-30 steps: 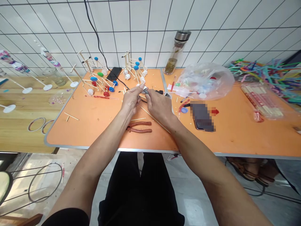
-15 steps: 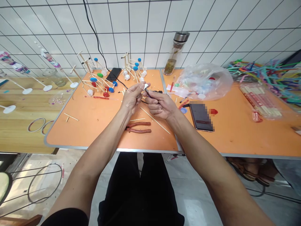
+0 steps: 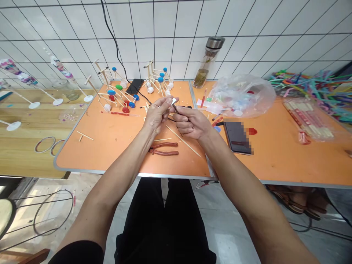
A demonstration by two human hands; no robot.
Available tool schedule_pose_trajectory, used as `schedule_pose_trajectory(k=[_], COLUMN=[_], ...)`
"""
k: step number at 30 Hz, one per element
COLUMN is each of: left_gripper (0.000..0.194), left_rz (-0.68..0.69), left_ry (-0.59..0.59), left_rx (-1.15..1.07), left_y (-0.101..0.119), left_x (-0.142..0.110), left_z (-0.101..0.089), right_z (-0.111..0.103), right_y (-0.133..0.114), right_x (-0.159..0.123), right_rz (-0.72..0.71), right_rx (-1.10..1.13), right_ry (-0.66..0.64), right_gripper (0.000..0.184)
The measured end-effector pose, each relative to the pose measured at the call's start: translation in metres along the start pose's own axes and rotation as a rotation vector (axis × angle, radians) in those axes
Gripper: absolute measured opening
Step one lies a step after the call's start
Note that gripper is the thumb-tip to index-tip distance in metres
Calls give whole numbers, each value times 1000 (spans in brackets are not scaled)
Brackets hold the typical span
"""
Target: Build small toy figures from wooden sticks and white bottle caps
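Note:
Over the orange table (image 3: 126, 154), my left hand (image 3: 156, 115) pinches a small white piece (image 3: 173, 101) between thumb and fingers. My right hand (image 3: 192, 121) is closed around a thin dark tool (image 3: 175, 107), whose tip meets the white piece; most of its shaft is hidden in my fist, so its kind is unclear. Below my hands lie pliers (image 3: 165, 149) with reddish-brown handles, their jaws partly behind my left forearm. A long thin wooden stick (image 3: 183, 141) slants beside them under my right wrist.
Stick models with coloured ball ends (image 3: 117, 93) stand at the back left near a phone (image 3: 134, 87). A tea bottle (image 3: 207, 64), a plastic bag (image 3: 243, 97) and a dark tablet-like device (image 3: 237, 137) are right. Bundled sticks (image 3: 308, 119) lie farther right.
Both hands stay together at the white piece, with the dark tool shifted slightly against it. The whole view has moved a little, so the table appears slightly farther right.

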State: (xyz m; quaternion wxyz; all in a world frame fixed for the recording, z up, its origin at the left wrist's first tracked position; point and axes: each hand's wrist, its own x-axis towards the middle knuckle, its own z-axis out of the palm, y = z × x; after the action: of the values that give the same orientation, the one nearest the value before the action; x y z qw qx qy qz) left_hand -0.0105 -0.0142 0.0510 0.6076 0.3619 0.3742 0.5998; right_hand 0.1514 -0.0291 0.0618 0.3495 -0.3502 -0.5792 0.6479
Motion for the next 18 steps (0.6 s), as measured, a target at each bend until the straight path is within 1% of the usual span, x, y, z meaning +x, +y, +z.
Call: schedule_pose_trajectory(k=[1, 2, 3, 4, 5, 6, 7, 8, 9, 10, 11, 12, 13, 15, 17, 18], left_gripper=[28, 27, 26, 25, 24, 24, 24, 24, 25, 26, 26, 26, 25, 24, 22, 20], left_rz=[7, 14, 18, 19, 14, 8, 1, -4, -4, 0, 6, 10, 11, 12, 13, 14], left_ry=[-13, -21, -22, -15, 0, 24, 52, 81, 106, 123, 130, 127, 118, 94, 70, 56], left_rx=[-10, -15, -14, -7, 6, 23, 42, 59, 71, 76, 77, 76, 73, 60, 33, 18], left_y=[1, 1, 1, 1, 1, 0, -1, -1, -2, -2, -2, -1, -1, 0, 1, 2], left_x=[0, 0, 0, 0, 1, 1, 1, 1, 0, 0, -1, -1, -2, -3, -3, -2], left_z=[0, 0, 0, 0, 0, 0, 0, 1, 1, 1, 2, 3, 4, 5, 6, 6], right_z=[-3, -3, -2, 1, 6, 12, 17, 22, 26, 28, 28, 26, 22, 14, 8, 7], right_y=[-2, -3, -2, 1, 5, 10, 14, 18, 21, 22, 22, 21, 19, 14, 10, 9], right_x=[0, 0, -1, 0, 0, -1, -1, -1, -1, -1, -1, 0, 0, 1, 2, 3], right_rz=[42, 62, 47, 2, -57, -129, -180, -200, -208, -206, -196, -186, -173, -116, -57, -60], right_rx=[78, 91, 36, -83, -252, -459, -676, -856, -985, -1033, -980, -857, -709, -401, -176, -86], right_ry=[-58, -65, -13, 82, 204, 338, 438, 517, 565, 582, 566, 522, 464, 298, 148, 126], right_gripper=[27, 26, 26, 26, 26, 25, 23, 23, 24, 26, 25, 25, 26, 33, 37, 39])
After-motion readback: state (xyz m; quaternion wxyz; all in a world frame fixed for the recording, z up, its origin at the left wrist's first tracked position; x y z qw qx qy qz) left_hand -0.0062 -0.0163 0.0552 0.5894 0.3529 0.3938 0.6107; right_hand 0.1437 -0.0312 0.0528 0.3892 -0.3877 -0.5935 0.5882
